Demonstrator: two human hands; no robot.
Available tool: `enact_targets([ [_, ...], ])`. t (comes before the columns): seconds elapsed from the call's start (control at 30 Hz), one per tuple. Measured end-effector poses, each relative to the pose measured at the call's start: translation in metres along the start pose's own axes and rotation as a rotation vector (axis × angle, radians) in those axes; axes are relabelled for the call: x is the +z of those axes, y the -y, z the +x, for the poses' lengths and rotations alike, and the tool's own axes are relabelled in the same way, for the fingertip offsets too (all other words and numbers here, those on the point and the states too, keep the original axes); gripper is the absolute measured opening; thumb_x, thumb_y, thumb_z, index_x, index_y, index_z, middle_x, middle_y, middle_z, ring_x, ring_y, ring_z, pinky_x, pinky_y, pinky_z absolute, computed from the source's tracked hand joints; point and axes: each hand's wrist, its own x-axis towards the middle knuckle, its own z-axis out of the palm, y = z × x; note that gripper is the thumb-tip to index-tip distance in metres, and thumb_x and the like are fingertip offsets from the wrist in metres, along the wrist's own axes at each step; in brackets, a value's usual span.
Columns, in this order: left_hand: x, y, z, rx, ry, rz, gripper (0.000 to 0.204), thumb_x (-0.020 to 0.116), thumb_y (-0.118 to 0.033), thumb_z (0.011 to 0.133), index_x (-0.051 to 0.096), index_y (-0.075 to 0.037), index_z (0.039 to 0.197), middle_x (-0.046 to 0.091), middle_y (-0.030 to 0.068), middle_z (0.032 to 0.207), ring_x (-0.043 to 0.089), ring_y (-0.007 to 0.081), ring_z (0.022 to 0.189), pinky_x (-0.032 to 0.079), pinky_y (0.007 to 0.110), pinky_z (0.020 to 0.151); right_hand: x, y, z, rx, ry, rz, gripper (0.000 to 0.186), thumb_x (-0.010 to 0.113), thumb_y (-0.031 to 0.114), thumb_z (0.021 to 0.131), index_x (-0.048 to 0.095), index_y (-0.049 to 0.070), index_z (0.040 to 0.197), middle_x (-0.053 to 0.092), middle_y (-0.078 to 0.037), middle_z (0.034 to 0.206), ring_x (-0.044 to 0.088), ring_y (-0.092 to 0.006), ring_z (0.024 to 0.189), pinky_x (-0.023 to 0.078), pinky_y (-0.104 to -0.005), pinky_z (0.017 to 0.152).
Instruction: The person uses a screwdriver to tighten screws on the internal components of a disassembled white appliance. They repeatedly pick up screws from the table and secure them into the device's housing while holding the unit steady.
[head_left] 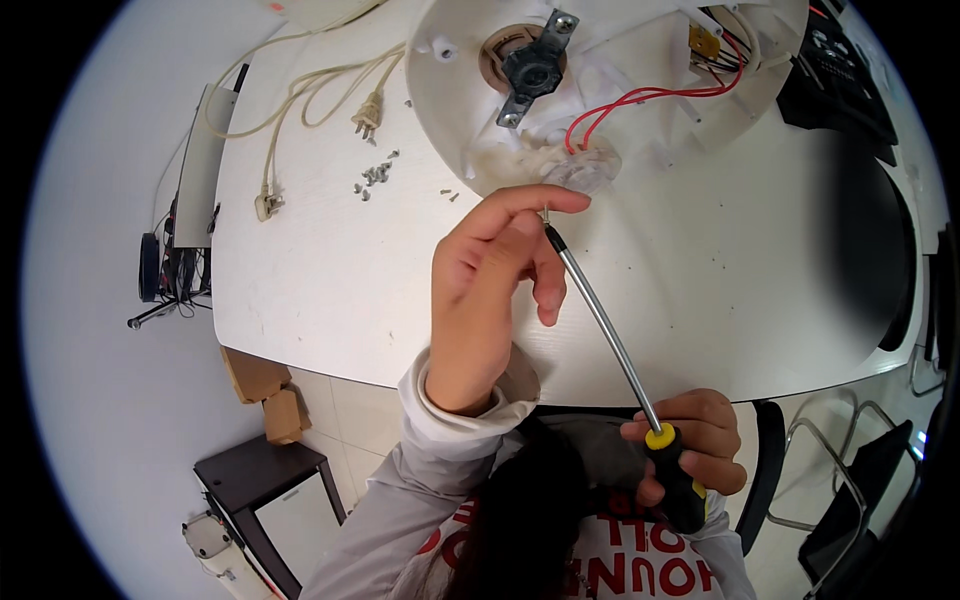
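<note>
In my right hand (705,440) is a screwdriver (605,325) with a long metal shaft and a black and yellow handle, pointing up and to the left. A small screw (546,213) sits at its dark tip, and my left hand (490,270) pinches that screw between thumb and fingers. Just beyond my left fingertips lies a round white plastic housing (450,110). Inside it are a dark metal bracket (532,72) over a round brown part, two red wires (650,93) and a whitish lump (585,165) where those wires end.
Several loose screws (372,178) lie on the white table (320,270), left of the housing. Beige cords with plugs (367,112) spread at the far left. A dark tool case (840,75) stands at the far right. A dark stool (262,475) is on the floor, lower left.
</note>
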Motion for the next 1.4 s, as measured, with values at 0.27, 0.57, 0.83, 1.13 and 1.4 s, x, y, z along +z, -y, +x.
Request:
enact_targets([
  [0.27, -0.015, 0.006, 0.004, -0.083, 0.123, -0.413, 0.029, 0.043, -0.018, 0.096, 0.060, 0.005, 0.103, 0.040, -0.0024, 0.053, 0.037, 0.0078, 0.046, 0.030, 0.021, 0.045, -0.001, 0.001, -0.001, 0.015, -0.001, -0.002, 0.041, 0.067, 0.040, 0.083, 0.043, 0.015, 0.105, 0.068, -0.008, 0.073, 0.068, -0.0241, 0.066, 0.053, -0.0264, 0.049],
  [0.57, -0.016, 0.007, 0.004, -0.120, 0.142, -0.418, 0.025, 0.050, -0.019, 0.095, 0.060, 0.002, 0.102, 0.038, -0.0050, 0.054, 0.037, 0.0062, 0.047, 0.027, 0.020, 0.045, 0.000, 0.004, 0.001, 0.033, 0.000, 0.000, 0.040, 0.067, 0.040, 0.083, 0.043, 0.015, 0.104, 0.068, -0.008, 0.073, 0.068, -0.0240, 0.066, 0.053, -0.0272, 0.049],
  [0.83, -0.012, 0.003, 0.003, -0.147, 0.107, -0.336, 0.025, 0.049, -0.022, 0.096, 0.057, 0.001, 0.101, 0.037, -0.0061, 0.051, 0.034, 0.0053, 0.046, 0.027, 0.021, 0.045, -0.003, 0.005, 0.000, 0.045, 0.022, -0.021, 0.041, 0.068, 0.040, 0.083, 0.042, 0.015, 0.103, 0.068, -0.008, 0.074, 0.068, -0.0246, 0.066, 0.053, -0.0273, 0.049],
  [1.13, -0.012, 0.004, 0.003, -0.135, 0.118, -0.327, 0.025, 0.048, -0.024, 0.097, 0.055, 0.000, 0.099, 0.035, -0.0068, 0.050, 0.033, 0.0046, 0.047, 0.026, 0.020, 0.045, -0.002, 0.005, 0.000, 0.045, 0.015, -0.010, 0.042, 0.068, 0.040, 0.082, 0.043, 0.016, 0.105, 0.068, -0.008, 0.074, 0.068, -0.0245, 0.066, 0.053, -0.0270, 0.050],
  [1.4, -0.009, 0.004, 0.002, -0.139, 0.135, -0.303, 0.045, 0.048, -0.032, 0.096, 0.051, 0.009, 0.115, 0.039, -0.0039, 0.054, 0.035, 0.0062, 0.047, 0.030, 0.020, 0.046, -0.002, 0.005, -0.002, 0.034, 0.012, -0.020, 0.044, 0.067, 0.041, 0.083, 0.041, 0.015, 0.108, 0.069, -0.008, 0.077, 0.067, -0.0243, 0.067, 0.051, -0.0266, 0.050],
])
